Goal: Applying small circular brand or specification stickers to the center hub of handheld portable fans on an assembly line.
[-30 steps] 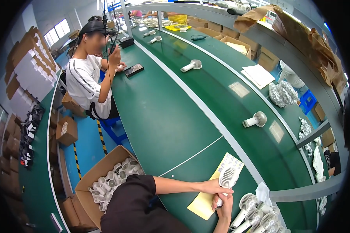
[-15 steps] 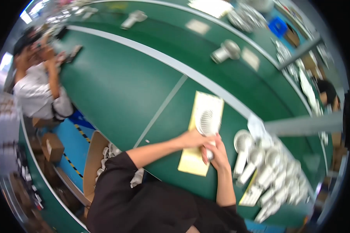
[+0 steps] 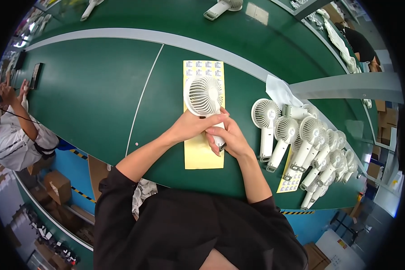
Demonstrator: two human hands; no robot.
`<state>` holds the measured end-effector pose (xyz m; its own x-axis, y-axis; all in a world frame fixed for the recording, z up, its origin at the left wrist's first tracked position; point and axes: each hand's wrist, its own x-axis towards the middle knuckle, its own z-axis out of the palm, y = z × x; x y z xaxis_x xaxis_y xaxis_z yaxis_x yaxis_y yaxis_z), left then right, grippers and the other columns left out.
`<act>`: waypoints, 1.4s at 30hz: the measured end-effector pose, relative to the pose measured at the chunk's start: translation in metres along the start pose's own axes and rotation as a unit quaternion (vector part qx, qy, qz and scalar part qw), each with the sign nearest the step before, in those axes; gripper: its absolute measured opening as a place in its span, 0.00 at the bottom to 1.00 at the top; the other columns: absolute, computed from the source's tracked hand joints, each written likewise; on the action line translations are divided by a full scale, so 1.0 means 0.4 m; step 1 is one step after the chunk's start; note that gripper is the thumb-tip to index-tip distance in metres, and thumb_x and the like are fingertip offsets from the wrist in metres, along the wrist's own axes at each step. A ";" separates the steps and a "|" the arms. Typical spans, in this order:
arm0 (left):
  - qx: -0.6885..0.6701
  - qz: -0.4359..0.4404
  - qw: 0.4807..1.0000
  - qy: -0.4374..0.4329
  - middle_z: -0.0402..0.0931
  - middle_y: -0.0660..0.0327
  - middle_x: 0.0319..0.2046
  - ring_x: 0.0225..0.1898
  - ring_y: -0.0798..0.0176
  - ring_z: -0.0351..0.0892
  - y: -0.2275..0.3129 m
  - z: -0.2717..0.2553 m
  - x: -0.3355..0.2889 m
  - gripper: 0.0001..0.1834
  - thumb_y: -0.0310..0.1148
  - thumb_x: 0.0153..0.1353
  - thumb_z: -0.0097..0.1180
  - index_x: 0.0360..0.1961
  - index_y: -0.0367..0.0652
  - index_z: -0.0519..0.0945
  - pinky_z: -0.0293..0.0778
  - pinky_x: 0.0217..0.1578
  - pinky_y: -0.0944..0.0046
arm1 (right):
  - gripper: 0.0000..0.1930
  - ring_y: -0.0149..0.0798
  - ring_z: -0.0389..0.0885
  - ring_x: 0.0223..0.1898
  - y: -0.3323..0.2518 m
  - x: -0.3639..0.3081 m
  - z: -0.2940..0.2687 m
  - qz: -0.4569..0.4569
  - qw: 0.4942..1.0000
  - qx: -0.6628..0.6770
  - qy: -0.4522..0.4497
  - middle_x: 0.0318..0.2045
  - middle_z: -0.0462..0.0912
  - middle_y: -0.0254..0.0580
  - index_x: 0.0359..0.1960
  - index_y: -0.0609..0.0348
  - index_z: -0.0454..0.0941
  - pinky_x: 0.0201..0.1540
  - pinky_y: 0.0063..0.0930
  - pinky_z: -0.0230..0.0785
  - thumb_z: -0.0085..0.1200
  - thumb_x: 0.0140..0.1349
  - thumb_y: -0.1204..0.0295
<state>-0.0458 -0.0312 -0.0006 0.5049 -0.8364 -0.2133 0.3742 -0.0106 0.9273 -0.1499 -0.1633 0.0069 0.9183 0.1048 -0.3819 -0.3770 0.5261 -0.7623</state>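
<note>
Both of my hands are closed on a white handheld fan, its round slatted head [image 3: 205, 95] tilted up and away from me. My left hand [image 3: 190, 126] grips it at the neck, just below the head. Lower down, my right hand [image 3: 233, 138] wraps the handle, whose dark-tipped end shows between the fingers. Under the fan lies a yellow sheet of small printed labels [image 3: 204, 155] on the green table [image 3: 94, 90]. The fan hides the middle of this sheet.
A pile of similar white fans [image 3: 310, 130] lies on the right, over another label sheet [image 3: 289, 182]. A crumpled white bag [image 3: 281, 92] is behind it. A grey post [image 3: 346, 86] crosses at right. More fans [image 3: 222, 8] lie beyond the rail; a co-worker [image 3: 22, 130] sits left.
The view has turned and sharpened, so the table scene sits differently in the picture. Both hands keep hold of the fan over the label sheet, with its slatted face now plainer to see.
</note>
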 end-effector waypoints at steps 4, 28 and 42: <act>-0.022 -0.031 0.999 0.003 0.80 0.61 0.38 0.40 0.70 0.78 0.005 0.001 -0.006 0.15 0.35 0.66 0.59 0.46 0.35 0.78 0.75 0.42 0.66 | 0.10 0.33 0.71 0.11 0.005 0.002 0.008 -0.007 0.999 -0.036 0.019 0.17 0.73 0.40 0.43 0.67 0.68 0.14 0.24 0.66 0.52 0.64 0.75; -0.096 0.048 0.977 0.183 0.74 0.54 0.51 0.50 0.62 0.79 0.042 0.047 -0.006 0.32 0.22 0.60 0.64 0.60 0.37 0.59 0.79 0.48 0.63 | 0.21 0.31 0.79 0.24 0.042 0.008 0.064 -0.092 0.976 -0.153 0.128 0.30 0.77 0.39 0.59 0.63 0.61 0.25 0.23 0.70 0.49 0.65 0.81; -0.218 0.129 0.962 0.104 0.75 0.53 0.52 0.48 0.59 0.83 0.067 0.039 -0.028 0.29 0.24 0.66 0.56 0.64 0.37 0.59 0.78 0.52 0.61 | 0.25 0.29 0.75 0.21 0.028 0.001 0.147 -0.160 0.962 -0.165 0.151 0.30 0.75 0.39 0.63 0.64 0.55 0.21 0.22 0.68 0.47 0.66 0.82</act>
<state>-0.0534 -0.0306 0.0313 0.7523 -0.6523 -0.0924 0.4830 0.4507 0.7507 -0.1466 -0.1078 0.0292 0.9354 -0.2937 -0.1969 -0.1450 0.1893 -0.9712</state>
